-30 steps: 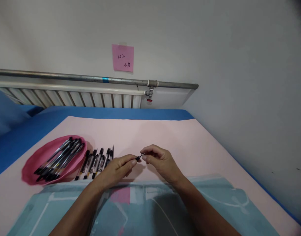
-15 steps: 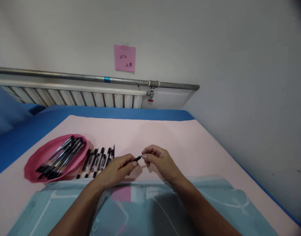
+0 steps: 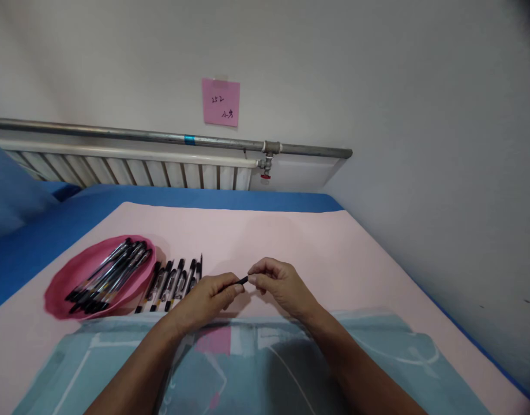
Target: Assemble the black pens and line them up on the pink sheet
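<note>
pen (image 3: 242, 280) sits dead centre of the frame, pinched between both hands; at lower left the pink tray (image 3: 63, 282) and a row of pens (image 3: 173, 282), then left hand (image 3: 206, 300) curled round the barrel, right hand (image 3: 278, 283) nipping what looks like its tip.

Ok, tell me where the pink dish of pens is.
In the head view, the pink dish sits at the left on the pink sheet, beside a row of pens, left of the left hand.
</note>
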A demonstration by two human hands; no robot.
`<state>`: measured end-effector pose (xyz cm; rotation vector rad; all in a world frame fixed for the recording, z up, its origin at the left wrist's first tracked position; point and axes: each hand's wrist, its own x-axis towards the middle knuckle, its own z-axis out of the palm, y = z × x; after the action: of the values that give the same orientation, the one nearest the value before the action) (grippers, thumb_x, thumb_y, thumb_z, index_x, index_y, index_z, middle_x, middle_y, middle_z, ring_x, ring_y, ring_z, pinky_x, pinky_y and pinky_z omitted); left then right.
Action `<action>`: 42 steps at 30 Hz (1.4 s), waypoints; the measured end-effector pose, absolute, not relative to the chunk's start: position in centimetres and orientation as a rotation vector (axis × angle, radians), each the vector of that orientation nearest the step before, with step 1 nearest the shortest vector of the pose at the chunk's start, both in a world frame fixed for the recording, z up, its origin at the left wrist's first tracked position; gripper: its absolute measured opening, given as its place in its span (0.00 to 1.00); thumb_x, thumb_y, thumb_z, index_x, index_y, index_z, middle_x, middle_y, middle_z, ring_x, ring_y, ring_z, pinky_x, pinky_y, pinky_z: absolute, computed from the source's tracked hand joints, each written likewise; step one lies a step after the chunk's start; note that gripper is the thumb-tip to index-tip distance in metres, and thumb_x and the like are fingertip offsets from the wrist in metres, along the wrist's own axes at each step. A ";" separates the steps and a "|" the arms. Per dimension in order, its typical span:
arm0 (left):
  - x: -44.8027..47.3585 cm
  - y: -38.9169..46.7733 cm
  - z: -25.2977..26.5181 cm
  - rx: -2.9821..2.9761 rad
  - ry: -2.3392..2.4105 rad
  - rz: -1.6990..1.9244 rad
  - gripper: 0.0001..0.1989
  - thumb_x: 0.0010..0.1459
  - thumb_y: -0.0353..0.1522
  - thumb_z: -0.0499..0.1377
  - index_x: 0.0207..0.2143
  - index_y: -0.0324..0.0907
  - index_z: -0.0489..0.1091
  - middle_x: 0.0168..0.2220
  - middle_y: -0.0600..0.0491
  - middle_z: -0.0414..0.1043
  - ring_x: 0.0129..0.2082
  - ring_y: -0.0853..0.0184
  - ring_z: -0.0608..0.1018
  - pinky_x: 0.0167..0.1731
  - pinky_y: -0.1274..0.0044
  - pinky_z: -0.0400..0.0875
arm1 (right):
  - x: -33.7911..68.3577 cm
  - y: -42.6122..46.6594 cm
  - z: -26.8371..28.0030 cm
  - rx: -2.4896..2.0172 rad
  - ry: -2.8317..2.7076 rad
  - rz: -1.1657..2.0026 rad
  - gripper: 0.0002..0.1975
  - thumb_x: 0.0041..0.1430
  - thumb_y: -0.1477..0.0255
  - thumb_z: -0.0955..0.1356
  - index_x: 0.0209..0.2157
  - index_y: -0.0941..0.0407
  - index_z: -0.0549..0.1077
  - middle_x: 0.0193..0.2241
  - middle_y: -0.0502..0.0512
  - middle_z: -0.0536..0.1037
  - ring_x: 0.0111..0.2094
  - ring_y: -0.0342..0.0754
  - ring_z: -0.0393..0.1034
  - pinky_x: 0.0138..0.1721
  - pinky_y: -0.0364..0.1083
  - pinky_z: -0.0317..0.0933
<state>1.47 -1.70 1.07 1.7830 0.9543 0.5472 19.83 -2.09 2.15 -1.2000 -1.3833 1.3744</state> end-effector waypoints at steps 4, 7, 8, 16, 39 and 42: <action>1.6 -1.9 1.2 1.797 0.969 0.539 0.12 0.58 0.39 0.47 0.27 0.40 0.62 0.22 0.60 0.55 0.23 0.74 0.59 0.24 0.82 0.52 | 20.0 -2.1 2.2 -1.201 -1.389 1.386 0.05 0.45 0.71 0.69 0.26 0.57 0.71 0.19 0.46 0.68 0.20 0.39 0.60 0.22 0.40 0.55; 1.6 -2.0 1.6 1.801 0.955 0.526 0.12 0.58 0.38 0.48 0.28 0.40 0.63 0.23 0.60 0.56 0.24 0.74 0.59 0.24 0.82 0.53 | 20.3 -2.0 2.1 -1.211 -1.436 1.391 0.06 0.46 0.70 0.69 0.25 0.58 0.70 0.17 0.45 0.66 0.19 0.39 0.60 0.21 0.40 0.54; 1.6 -2.1 1.7 1.795 0.945 0.517 0.12 0.58 0.38 0.48 0.28 0.40 0.64 0.23 0.60 0.57 0.24 0.74 0.60 0.25 0.82 0.53 | 20.3 -2.0 2.0 -1.214 -1.453 1.383 0.07 0.47 0.69 0.69 0.25 0.58 0.70 0.16 0.45 0.66 0.19 0.39 0.59 0.20 0.40 0.53; 1.6 -1.9 1.5 1.591 0.933 0.590 0.14 0.56 0.41 0.49 0.30 0.40 0.65 0.19 0.61 0.51 0.19 0.75 0.55 0.19 0.82 0.48 | 19.8 -1.9 1.5 -1.143 -1.358 1.458 0.11 0.50 0.63 0.67 0.28 0.57 0.70 0.18 0.46 0.68 0.17 0.38 0.59 0.18 0.39 0.53; 2.2 -2.4 1.1 1.308 0.836 0.643 0.15 0.55 0.43 0.53 0.26 0.40 0.61 0.17 0.63 0.50 0.15 0.78 0.52 0.15 0.83 0.43 | 18.9 -2.4 1.9 -1.087 -1.280 1.323 0.08 0.47 0.67 0.69 0.24 0.58 0.72 0.16 0.46 0.66 0.19 0.38 0.57 0.23 0.41 0.52; 2.3 -2.4 1.1 1.300 0.827 0.632 0.15 0.55 0.43 0.52 0.28 0.40 0.63 0.16 0.63 0.50 0.15 0.78 0.51 0.15 0.83 0.43 | 18.9 -2.3 1.8 -1.089 -1.283 1.328 0.08 0.47 0.67 0.69 0.25 0.58 0.71 0.18 0.46 0.68 0.20 0.38 0.58 0.23 0.41 0.52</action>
<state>2.28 -2.44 1.11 1.3000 0.8270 0.6320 18.89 -2.34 1.78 -1.0894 -1.2826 1.3280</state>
